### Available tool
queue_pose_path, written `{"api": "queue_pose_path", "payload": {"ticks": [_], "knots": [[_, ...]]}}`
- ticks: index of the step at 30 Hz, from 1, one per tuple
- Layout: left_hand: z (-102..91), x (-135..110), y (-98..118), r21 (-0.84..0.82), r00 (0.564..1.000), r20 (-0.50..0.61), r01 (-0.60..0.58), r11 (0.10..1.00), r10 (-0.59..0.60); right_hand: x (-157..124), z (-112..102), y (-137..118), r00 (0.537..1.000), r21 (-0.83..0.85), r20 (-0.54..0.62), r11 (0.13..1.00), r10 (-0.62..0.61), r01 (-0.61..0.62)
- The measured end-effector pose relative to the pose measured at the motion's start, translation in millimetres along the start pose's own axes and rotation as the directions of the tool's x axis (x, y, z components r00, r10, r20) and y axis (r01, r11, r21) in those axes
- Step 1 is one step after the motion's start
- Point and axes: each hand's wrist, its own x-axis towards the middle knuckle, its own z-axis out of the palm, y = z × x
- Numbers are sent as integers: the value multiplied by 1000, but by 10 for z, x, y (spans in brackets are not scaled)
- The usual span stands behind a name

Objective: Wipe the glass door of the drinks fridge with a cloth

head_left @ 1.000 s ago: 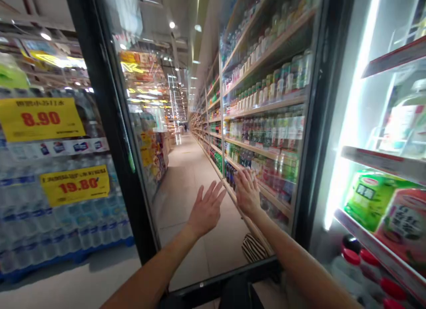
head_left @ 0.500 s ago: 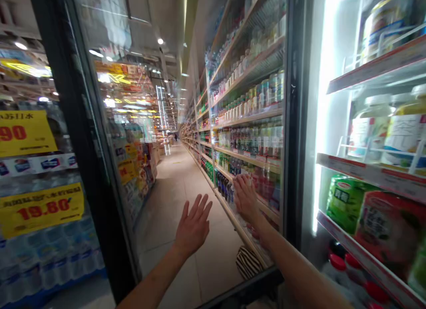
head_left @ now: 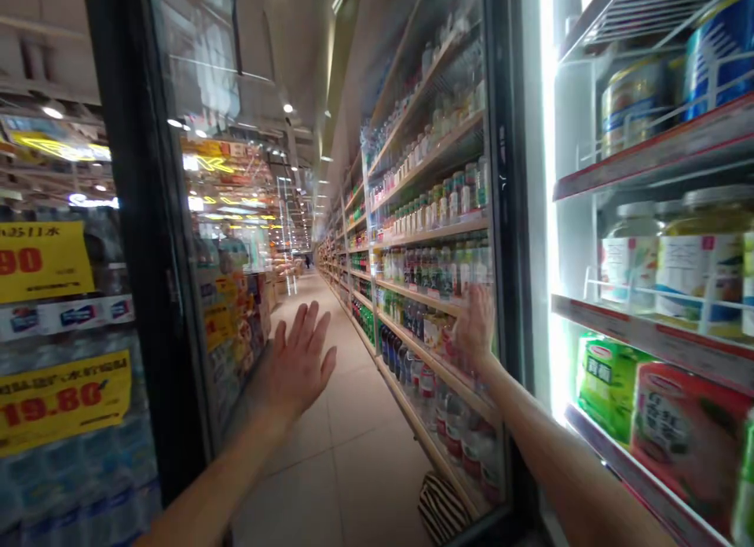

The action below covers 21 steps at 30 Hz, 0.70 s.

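A swung-out glass cooler door [head_left: 138, 240] with a black frame fills the middle of the head view. In front of its pane my left hand [head_left: 300, 358] is raised, fingers stretched and spread, holding nothing. Whether its palm touches the glass I cannot tell. My right hand [head_left: 474, 331], smeared by motion, is up near the frame on the right side of the pane. Its fingers point upward, look extended, and nothing shows in them. Contact with the glass is unclear there too.
At the right are lit cooler shelves [head_left: 636, 319] with bottled drinks [head_left: 630, 248], cans [head_left: 633, 99], a green pack [head_left: 606, 382] and a red pack [head_left: 686, 437]. Packed water bottles [head_left: 64, 468] stand left below yellow price signs [head_left: 64, 398]. An aisle floor [head_left: 300, 468] shows through the glass.
My hands have moved apart: the left one shifted left and slightly up, the right one to the right and up. The view has shifted, showing more of the upper cooler shelves.
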Motion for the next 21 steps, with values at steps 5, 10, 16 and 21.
{"api": "queue_pose_path", "payload": {"ticks": [5,10,16,21], "knots": [[29,-44,-52,24,1000,0,-24,999,24,184,65,-253,1000,-6,-16,1000,-23,23],[-18,-53,-95,20,999,5,-34,999,34,251,87,-657,857,141,237,889,-457,435],[-220,25,-491,95,999,-38,35,995,-32,718,167,-370,958,67,-203,979,201,-192],[-239,27,-586,132,999,-3,48,990,-48,401,180,-866,905,187,150,910,-399,370]]}}
